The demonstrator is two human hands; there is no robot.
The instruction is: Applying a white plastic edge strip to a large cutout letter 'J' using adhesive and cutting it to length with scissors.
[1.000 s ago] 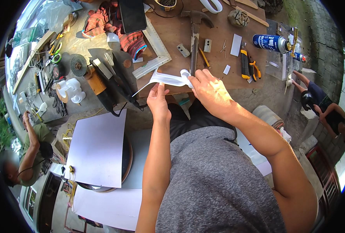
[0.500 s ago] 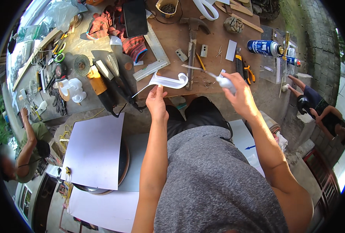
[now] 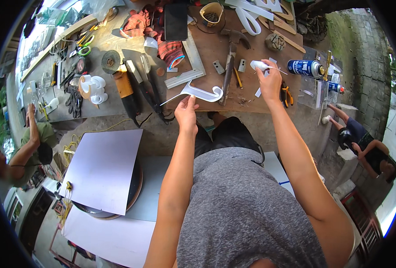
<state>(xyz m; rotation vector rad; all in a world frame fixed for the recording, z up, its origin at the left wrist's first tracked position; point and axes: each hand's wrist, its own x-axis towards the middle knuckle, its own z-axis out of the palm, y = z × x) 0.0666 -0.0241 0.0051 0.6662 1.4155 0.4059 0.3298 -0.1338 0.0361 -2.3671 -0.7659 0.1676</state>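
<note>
My left hand point(image 3: 186, 114) pinches a white curved strip piece point(image 3: 202, 94) between thumb and fingers. The piece has a thin tail to the left and a curled end to the right, held over the table's near edge. In my right hand point(image 3: 270, 85) is a small white squeeze bottle point(image 3: 257, 65) with a thin nozzle. The bottle lies sideways in the grip, its nozzle pointing right, away from the white piece. Between the two hands a hammer point(image 3: 228, 73) and a pencil point(image 3: 238, 78) lie on the brown board.
Left of the white piece lie an angle grinder point(image 3: 123, 85) and black-handled tools point(image 3: 140, 80). A metal square point(image 3: 193, 58), phone point(image 3: 176, 22) and striped gloves point(image 3: 137, 24) lie farther back. Right are pliers point(image 3: 288, 96) and a blue gas can point(image 3: 302, 68). Another person point(image 3: 33, 138) stands far left.
My right hand has moved up and away from the white piece. The bottle's nozzle, which pointed left toward the piece, now points right. My left hand still holds the piece.
</note>
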